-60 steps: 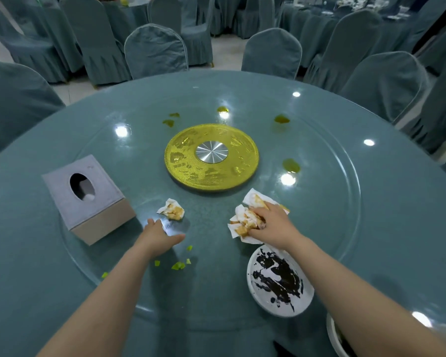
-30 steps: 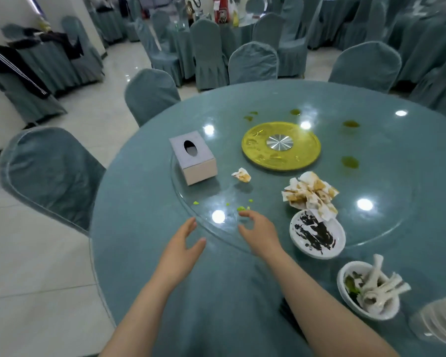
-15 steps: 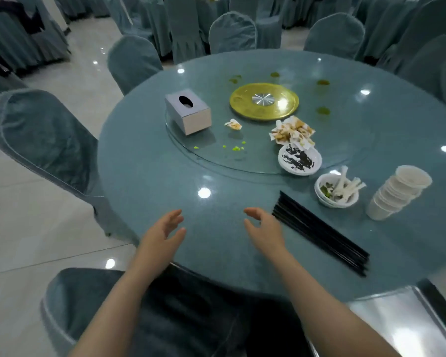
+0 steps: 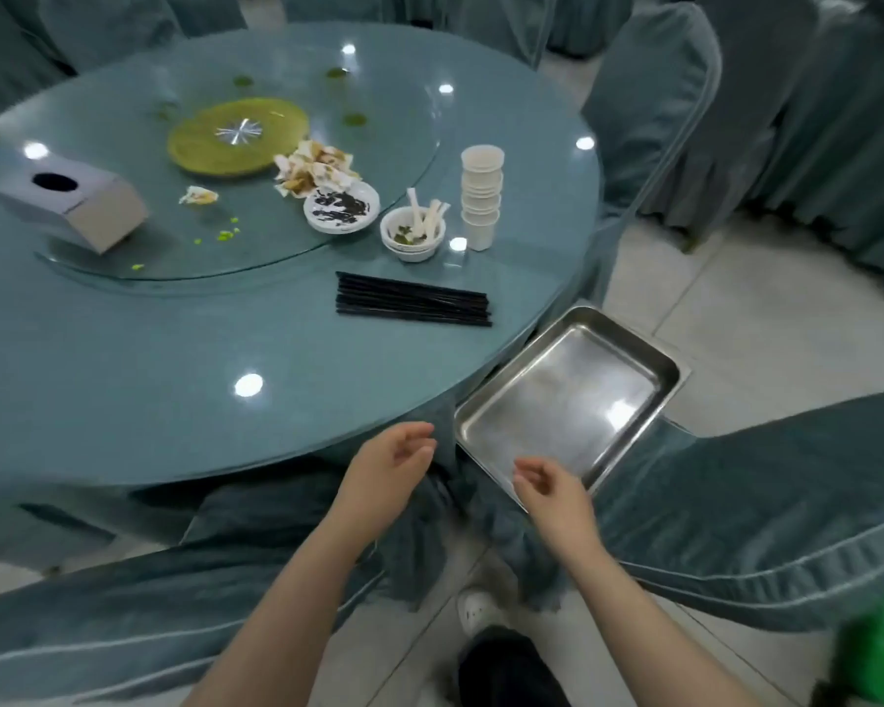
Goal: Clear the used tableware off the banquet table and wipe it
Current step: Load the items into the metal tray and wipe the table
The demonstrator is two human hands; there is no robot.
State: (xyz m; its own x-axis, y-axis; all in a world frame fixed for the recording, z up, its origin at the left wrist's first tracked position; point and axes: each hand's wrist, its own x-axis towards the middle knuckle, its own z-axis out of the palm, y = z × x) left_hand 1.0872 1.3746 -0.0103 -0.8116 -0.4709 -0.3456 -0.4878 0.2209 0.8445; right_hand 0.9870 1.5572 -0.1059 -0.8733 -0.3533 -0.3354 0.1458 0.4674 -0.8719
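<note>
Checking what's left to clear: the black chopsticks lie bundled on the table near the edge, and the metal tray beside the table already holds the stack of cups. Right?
Not quite. In the head view the metal tray holds nothing; the stack of cups stands on the table. The chopsticks do lie bundled near the edge.

My banquet table point(image 4: 123, 380), still cluttered.
On it lie black chopsticks point(image 4: 413, 300), a bowl of spoons point(image 4: 412, 235), stacked cups point(image 4: 481, 196), and the glass turntable point(image 4: 256, 247) bearing a dirty plate point(image 4: 341, 207), napkins point(image 4: 313, 170) and tissue box point(image 4: 70, 204).

Tray point(image 4: 634, 344) brushed metal, shiny; turntable point(image 4: 404, 119) glossy glass; chair covers point(image 4: 736, 492) matt cloth.
</note>
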